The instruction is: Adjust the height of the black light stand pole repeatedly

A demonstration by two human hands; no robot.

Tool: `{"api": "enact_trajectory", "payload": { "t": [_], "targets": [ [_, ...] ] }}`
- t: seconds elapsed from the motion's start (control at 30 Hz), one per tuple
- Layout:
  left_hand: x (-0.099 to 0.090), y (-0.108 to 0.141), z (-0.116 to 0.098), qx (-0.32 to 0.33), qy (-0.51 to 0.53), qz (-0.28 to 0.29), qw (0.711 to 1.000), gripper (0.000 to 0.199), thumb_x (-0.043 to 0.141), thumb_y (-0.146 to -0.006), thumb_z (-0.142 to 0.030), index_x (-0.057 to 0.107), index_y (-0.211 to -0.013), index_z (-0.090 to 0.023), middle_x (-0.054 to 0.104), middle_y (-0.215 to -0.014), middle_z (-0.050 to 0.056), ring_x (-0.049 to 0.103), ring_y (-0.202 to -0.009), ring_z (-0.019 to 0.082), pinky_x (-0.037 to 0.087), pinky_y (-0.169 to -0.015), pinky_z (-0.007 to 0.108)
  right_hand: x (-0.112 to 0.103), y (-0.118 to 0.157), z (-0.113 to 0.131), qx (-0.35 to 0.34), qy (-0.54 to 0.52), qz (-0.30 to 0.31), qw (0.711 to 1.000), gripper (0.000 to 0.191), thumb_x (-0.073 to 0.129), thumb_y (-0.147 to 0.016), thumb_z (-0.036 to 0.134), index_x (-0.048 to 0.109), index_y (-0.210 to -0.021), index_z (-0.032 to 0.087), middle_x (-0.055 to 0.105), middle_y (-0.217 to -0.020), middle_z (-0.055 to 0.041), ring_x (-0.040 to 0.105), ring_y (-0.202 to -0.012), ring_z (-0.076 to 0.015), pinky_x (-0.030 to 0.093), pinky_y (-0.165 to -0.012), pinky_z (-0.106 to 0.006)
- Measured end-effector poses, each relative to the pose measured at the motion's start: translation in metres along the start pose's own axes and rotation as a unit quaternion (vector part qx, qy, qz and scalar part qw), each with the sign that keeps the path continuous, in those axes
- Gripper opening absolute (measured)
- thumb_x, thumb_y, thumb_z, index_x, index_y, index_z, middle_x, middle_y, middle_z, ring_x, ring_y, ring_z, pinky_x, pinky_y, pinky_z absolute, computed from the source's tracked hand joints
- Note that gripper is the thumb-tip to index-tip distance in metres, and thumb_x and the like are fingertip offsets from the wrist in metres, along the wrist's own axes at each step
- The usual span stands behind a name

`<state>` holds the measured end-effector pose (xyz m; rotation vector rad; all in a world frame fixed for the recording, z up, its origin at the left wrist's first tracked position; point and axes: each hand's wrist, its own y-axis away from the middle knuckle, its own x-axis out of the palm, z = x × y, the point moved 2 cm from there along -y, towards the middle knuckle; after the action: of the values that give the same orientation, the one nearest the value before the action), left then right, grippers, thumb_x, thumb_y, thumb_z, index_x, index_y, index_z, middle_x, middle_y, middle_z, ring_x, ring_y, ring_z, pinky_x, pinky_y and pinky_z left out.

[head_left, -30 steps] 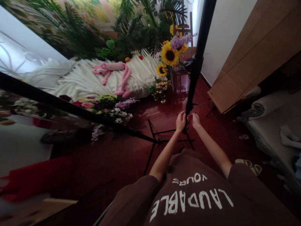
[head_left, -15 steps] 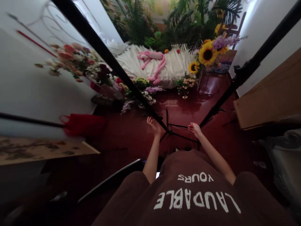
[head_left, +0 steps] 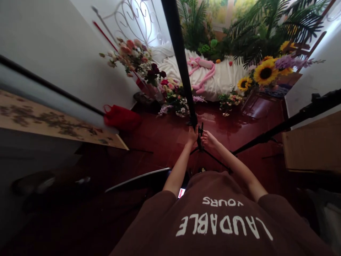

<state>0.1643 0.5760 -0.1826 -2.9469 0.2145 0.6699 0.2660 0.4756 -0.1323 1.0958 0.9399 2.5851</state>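
In the head view a black tripod stand (head_left: 181,53) rises in front of me, its pole leaning toward the top of the view and its legs on the floor. My left hand (head_left: 193,136) is closed around the lower part of the pole. Just to the right, my right hand (head_left: 209,139) has its fingers curled at a small black knob (head_left: 200,128) on the stand's collar. The exact contact of these fingertips is small and partly hidden. A second black stand (head_left: 282,122) slants away on the right, apart from both hands.
Flower bunches (head_left: 133,57), sunflowers (head_left: 265,73) and a white draped cloth (head_left: 221,81) with a pink plush toy (head_left: 205,64) lie ahead. A red bag (head_left: 121,117) and a painted panel (head_left: 61,122) are left; a brown board (head_left: 311,145) is right. The floor (head_left: 157,142) is dark red.
My left hand has moved onto the pole and closed around it. My right hand has come left to the knob. The view has turned, so the surroundings appear shifted right.
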Motion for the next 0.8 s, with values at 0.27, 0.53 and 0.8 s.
{"api": "enact_trajectory", "payload": {
  "t": [0.27,0.53,0.8],
  "targets": [
    [-0.004,0.001,-0.002,-0.006,-0.040,0.008,0.999,0.046,0.049,-0.097,-0.054,0.060,-0.113,-0.012,0.068,-0.121,0.024,0.067,-0.114,0.027,0.050,-0.096,0.036,0.026,-0.022,-0.002,0.008,-0.126,0.012,0.992,0.037,0.043,-0.100,0.037,0.042,-0.067,0.021,0.039,-0.046,0.0089,0.025,-0.033,-0.0036,0.023,-0.031,-0.011],
    [-0.018,0.001,-0.008,0.066,-0.033,0.044,0.996,0.043,0.046,-0.100,-0.050,0.061,-0.116,-0.013,0.069,-0.119,0.021,0.067,-0.113,0.025,0.050,-0.096,0.035,0.014,-0.014,0.015,-0.187,0.239,-0.086,0.949,0.018,0.065,-0.088,0.018,0.060,-0.071,0.019,0.064,-0.059,0.0015,0.058,-0.050,-0.0098,0.049,-0.049,-0.018],
    [-0.031,-0.005,-0.022,0.110,-0.080,0.023,0.990,0.042,0.049,-0.098,-0.051,0.065,-0.109,-0.014,0.070,-0.112,0.020,0.068,-0.110,0.027,0.051,-0.096,0.038,0.003,-0.008,0.010,-0.392,0.439,-0.146,0.796,0.018,0.074,-0.081,0.019,0.077,-0.094,0.030,0.079,-0.095,-0.0029,0.075,-0.093,-0.0263,0.058,-0.084,-0.035]
  ]
}}
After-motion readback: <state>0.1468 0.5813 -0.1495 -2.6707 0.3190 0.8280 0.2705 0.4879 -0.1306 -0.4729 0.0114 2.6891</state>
